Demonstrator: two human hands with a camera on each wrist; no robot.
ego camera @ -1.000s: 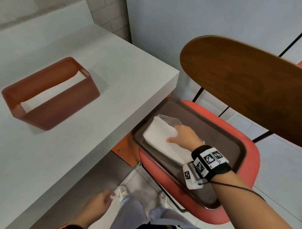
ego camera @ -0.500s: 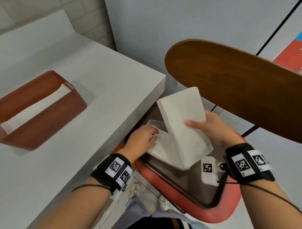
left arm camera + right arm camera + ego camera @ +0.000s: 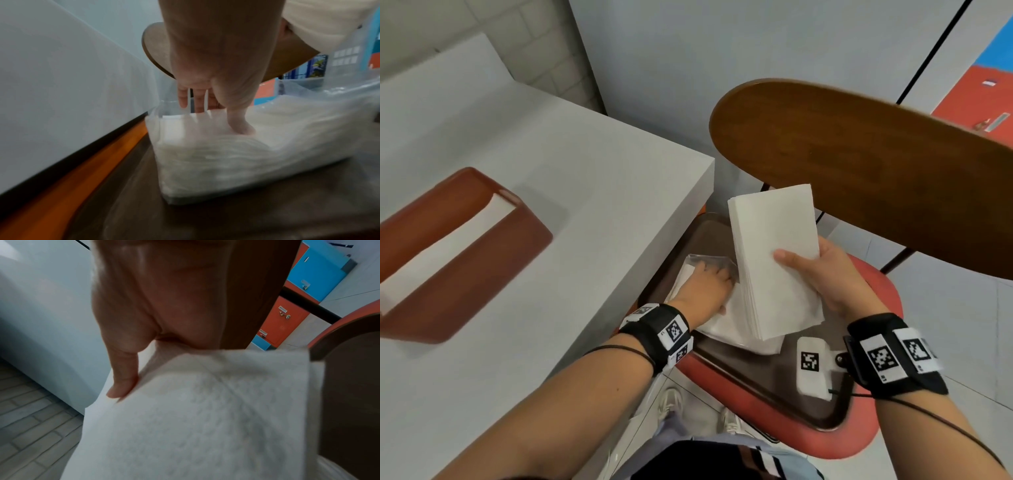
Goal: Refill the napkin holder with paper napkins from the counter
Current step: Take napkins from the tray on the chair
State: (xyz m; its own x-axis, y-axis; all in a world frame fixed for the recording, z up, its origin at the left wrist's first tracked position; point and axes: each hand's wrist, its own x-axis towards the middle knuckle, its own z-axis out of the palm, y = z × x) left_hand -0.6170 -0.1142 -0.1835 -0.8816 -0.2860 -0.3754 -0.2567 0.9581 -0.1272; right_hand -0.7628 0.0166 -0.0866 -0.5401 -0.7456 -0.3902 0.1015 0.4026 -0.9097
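Observation:
My right hand grips a thick stack of white napkins, lifted upright above the tray, thumb across its front face; the same napkins fill the right wrist view under my thumb. My left hand presses flat on the plastic-wrapped napkin pack that lies on the brown tray. In the left wrist view its fingers and thumb push down on the napkin pack. The red-brown napkin holder stands on the white counter at the left, with some napkins inside.
The tray lies on a red chair seat beside the counter's edge. A dark wooden chair back rises close above and right of the lifted stack. A white tagged device hangs at my right wrist over the tray.
My right hand lifted the stack off the pack and raised it further upright. My left hand came up from below and now presses on the pack.

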